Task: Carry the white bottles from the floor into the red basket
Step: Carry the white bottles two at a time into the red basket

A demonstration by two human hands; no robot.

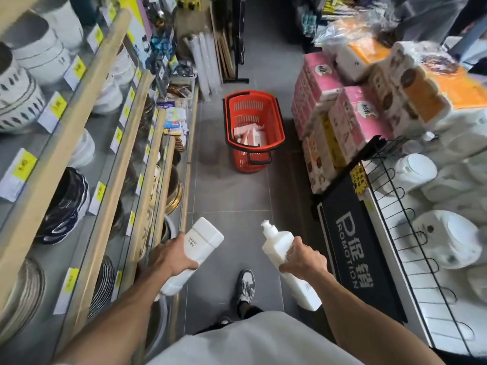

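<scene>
Bottles in both hands, basket ahead in the aisle

My left hand point(172, 255) is wrapped around the middle of one white bottle point(204, 237), fingers curled over its far side. Its broad flat end points ahead and its narrow end angles back past my wrist. My right hand point(303, 259) grips a second white bottle point(274, 245) around its body. That bottle's pump head points forward and its base hangs low beside my forearm. The two hands are well apart, one on each side of my body, and both bottles are off the grey tiled floor point(232, 191).

The red basket point(247, 164) stands on the floor further up the aisle, roughly centred between my hands, with its black handles folded down along the rim. White bottles point(250, 134) lie jumbled inside it, towards the near end.

One of my shoes point(247, 285) shows on the tiles below, between the two bottles.

Wooden-edged shelves point(87, 143) run along my left, stacked with bowls and plates and tagged with yellow price labels. On my right are pink packs of tissue point(361, 114). Nearer to me on that side are a black promotion sign point(353, 246) and a black wire rack point(411, 212) in front of white rounded goods that I cannot identify.
</scene>
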